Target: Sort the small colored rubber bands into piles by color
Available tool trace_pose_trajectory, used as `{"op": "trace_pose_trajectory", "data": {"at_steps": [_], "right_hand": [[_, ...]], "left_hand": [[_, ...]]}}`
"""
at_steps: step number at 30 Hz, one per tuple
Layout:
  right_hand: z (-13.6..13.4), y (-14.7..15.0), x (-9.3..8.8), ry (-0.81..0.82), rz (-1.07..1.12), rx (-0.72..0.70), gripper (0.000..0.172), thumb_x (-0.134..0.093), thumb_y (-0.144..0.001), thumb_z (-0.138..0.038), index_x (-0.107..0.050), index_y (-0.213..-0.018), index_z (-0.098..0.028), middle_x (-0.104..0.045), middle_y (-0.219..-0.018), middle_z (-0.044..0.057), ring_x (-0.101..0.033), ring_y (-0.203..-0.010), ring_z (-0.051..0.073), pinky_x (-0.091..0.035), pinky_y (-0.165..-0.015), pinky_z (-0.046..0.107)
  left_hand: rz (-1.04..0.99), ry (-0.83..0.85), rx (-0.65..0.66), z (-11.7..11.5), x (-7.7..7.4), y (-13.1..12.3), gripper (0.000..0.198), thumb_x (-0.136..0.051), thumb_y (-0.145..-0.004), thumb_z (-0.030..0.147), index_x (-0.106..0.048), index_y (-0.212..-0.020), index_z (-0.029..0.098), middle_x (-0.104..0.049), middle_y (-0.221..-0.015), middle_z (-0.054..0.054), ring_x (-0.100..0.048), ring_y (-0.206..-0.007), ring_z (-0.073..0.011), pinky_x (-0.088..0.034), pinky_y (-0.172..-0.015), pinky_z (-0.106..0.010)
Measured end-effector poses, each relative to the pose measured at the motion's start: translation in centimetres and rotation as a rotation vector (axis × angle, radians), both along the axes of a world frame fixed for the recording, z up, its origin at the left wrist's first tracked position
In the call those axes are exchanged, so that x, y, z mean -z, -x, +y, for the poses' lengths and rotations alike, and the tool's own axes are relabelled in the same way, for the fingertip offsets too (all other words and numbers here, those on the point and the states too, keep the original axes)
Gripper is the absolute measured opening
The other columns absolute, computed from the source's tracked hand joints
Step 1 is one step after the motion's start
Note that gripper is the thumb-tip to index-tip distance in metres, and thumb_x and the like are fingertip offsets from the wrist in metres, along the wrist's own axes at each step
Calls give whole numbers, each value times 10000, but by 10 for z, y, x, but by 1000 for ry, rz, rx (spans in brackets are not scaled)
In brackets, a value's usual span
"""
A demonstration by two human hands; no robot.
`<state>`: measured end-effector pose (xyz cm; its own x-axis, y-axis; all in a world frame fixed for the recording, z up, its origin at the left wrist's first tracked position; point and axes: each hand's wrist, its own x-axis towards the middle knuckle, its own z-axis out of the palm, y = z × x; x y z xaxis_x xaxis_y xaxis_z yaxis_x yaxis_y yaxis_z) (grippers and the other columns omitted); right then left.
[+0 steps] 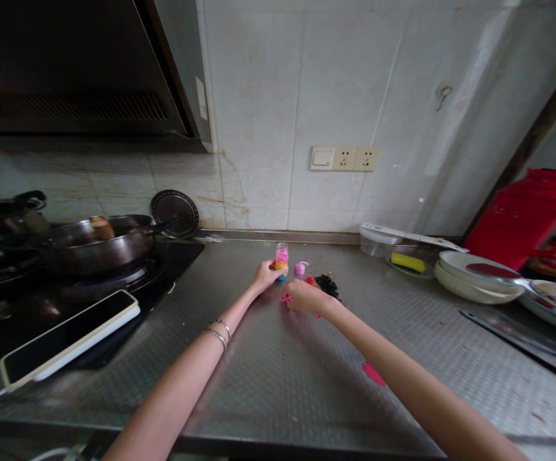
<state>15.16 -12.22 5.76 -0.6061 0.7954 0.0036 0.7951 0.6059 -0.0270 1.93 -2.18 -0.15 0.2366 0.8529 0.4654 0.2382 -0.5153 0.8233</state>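
A small clear jar point(282, 253) stands upright on the metal counter, with pink, yellow and blue contents in layers. My left hand point(268, 274) has its fingers wrapped round the jar's lower part. To the right of it, my right hand point(302, 298) is closed over the counter, with small bright pink pieces point(286, 298) at its fingertips; I cannot make out what they are. Behind that hand lies a pink cap point(300, 267) with a thin loop. Red pieces point(311, 281) and a pile of black pieces point(326, 285) lie just past my right hand, which partly hides them.
A phone point(73, 333) with a white cable lies at left beside a pan point(98, 246) on the stove. At right are a clear plastic box point(376, 242), a yellow sponge point(407, 262), stacked bowls point(474, 288), a knife point(517, 342) and a red thermos jug point(520, 221).
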Motion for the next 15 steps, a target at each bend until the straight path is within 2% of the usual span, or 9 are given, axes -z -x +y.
{"op": "trace_pose_trajectory", "data": {"at_steps": [5,8,12,15], "right_hand": [[2,-7,9,13,126,-69,201,-487,-656,-110,-649,-774,-126,-638,-760,74,-543,-665,135,-376,-620,209],[8,-12,7,15,263,-96,209,-489,-642,-91,-653,-767,-125,-636,-723,45,-528,-638,114,-372,-613,194],[20,-17,-16,-32,453,-40,209,-498,-649,-103,-664,-775,-122,-629,-667,20,-515,-600,102,-370,-586,187],[33,-18,-43,-122,624,-5,220,-522,-671,-151,-666,-833,-114,-652,-757,43,-548,-661,120,-391,-614,193]], "left_hand": [[-10,7,-9,-2,-1,-1,364,-638,-637,347,-636,-903,98,-670,-842,-87,-600,-716,-174,-463,-643,-257],[6,-5,-4,-2,-3,0,352,-632,-637,340,-637,-893,99,-670,-822,-76,-595,-696,-167,-457,-629,-248],[45,-8,0,-2,-5,1,301,-610,-647,307,-641,-861,98,-665,-753,-52,-585,-659,-155,-443,-608,-234],[57,-23,-15,-2,-5,1,301,-601,-653,299,-638,-884,111,-663,-755,-47,-586,-670,-152,-443,-629,-236]]}}
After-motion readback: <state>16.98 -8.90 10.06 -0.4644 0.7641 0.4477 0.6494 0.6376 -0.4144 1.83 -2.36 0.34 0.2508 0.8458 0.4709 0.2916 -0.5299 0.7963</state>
